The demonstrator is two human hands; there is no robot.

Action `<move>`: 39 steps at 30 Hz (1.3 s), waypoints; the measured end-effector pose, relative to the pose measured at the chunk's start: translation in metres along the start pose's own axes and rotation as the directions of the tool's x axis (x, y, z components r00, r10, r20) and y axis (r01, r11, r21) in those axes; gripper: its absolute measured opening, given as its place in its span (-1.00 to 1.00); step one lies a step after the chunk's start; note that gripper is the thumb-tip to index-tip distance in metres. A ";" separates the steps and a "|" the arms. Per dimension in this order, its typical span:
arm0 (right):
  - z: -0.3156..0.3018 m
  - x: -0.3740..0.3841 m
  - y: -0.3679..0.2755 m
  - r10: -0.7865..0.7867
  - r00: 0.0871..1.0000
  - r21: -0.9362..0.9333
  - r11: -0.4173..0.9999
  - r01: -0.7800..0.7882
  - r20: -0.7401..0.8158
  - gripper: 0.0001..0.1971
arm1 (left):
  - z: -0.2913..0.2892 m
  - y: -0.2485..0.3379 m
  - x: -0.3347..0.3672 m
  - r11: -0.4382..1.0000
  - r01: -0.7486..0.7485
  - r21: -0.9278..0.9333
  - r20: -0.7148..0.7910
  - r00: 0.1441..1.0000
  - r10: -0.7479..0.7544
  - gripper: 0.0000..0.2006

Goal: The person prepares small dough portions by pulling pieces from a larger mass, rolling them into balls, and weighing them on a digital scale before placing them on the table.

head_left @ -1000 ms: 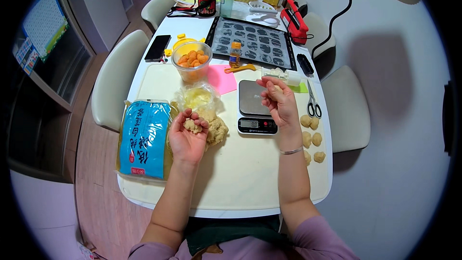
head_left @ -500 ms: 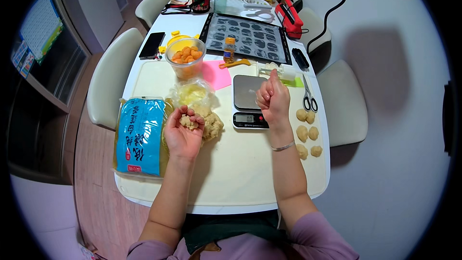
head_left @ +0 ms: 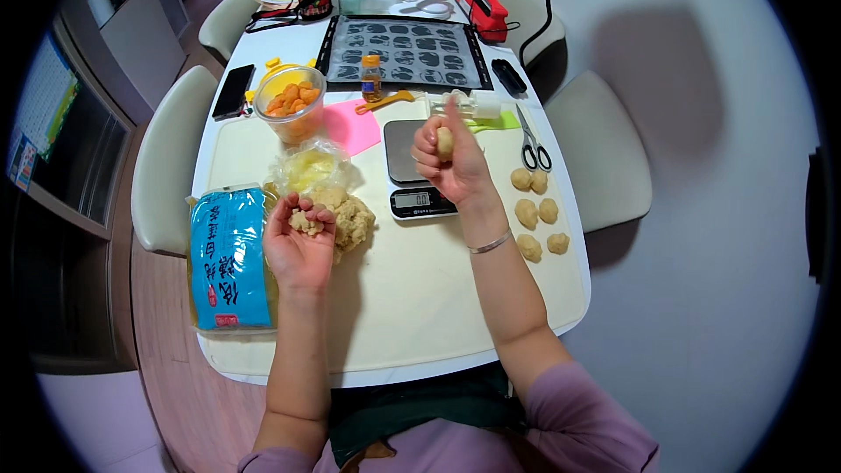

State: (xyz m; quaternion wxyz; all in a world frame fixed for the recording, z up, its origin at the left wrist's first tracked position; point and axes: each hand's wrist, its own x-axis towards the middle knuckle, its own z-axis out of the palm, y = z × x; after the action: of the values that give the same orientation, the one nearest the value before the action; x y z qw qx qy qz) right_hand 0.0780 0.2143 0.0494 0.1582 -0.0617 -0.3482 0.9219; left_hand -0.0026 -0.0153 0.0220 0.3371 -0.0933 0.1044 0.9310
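My left hand (head_left: pixel 299 254) is palm up with its fingers curled round a crumbly piece of dough (head_left: pixel 305 222). Just right of it lies a big rough lump of dough (head_left: pixel 355 226). My right hand (head_left: pixel 457 173) is raised over the digital kitchen scale (head_left: pixel 404 158), its fingers closed round a small dough ball (head_left: pixel 445 144), thumb pointing up. Part of the scale's plate is hidden behind that hand. Several shaped dough balls (head_left: pixel 527 212) stand in pairs on the cream mat (head_left: pixel 412 324), right of my right forearm.
A blue-labelled bag (head_left: pixel 232 258) lies at the left, below a plastic bag with yellow contents (head_left: pixel 311 168). Behind are a tub of orange balls (head_left: pixel 292 103), a pink sheet (head_left: pixel 353 127), a small bottle (head_left: pixel 371 79), scissors (head_left: pixel 531 144) and a lined baking tray (head_left: pixel 403 48).
My right hand has turned, and the dough ball now shows inside its fingers. My left hand still holds its piece of dough. The whole view has shifted, so the table sits further left.
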 end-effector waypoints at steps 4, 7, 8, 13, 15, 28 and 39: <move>0.043 -0.009 0.004 -0.081 0.986 -0.178 0.982 0.055 -0.145 -0.57 | 0.002 0.002 -0.002 1.000 -0.004 0.004 -0.002 1.000 0.004 -0.87; 0.043 -0.019 -0.003 -0.035 0.991 -0.123 0.991 0.051 0.129 -0.54 | 0.003 0.002 -0.002 1.000 0.002 0.000 0.017 1.000 -0.002 -0.87; 0.049 -0.025 -0.006 -0.071 0.985 -0.130 0.987 0.093 0.160 -0.53 | 0.002 0.003 -0.001 1.000 0.007 0.004 0.015 1.000 -0.007 -0.87; 0.073 -0.073 -0.036 -0.294 0.947 -0.289 0.902 0.321 0.132 -0.53 | -0.004 0.002 0.004 0.999 0.035 0.000 0.029 0.999 -0.035 -0.86; 0.061 -0.095 -0.048 -0.386 0.922 -0.445 0.825 0.348 0.006 -0.59 | -0.005 0.007 0.003 1.000 -0.003 0.029 -0.021 1.000 0.004 -0.86; -0.086 -0.268 -0.022 -0.733 0.598 -0.873 -0.013 -0.488 -0.323 -0.64 | -0.003 -0.003 0.001 1.000 -0.010 0.017 0.024 1.000 0.009 -0.73; 0.002 -0.193 -0.001 -0.562 0.825 -0.960 -0.258 -0.105 0.061 -0.76 | -0.004 0.029 0.001 0.992 -0.116 -0.051 0.072 0.990 0.120 -0.75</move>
State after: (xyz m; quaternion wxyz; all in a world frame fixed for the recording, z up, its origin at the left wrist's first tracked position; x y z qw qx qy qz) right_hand 0.2595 0.1492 0.0521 0.3033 -0.2869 -0.8836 0.2120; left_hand -0.0214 -0.0375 0.0219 0.2829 -0.0600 0.0754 0.9543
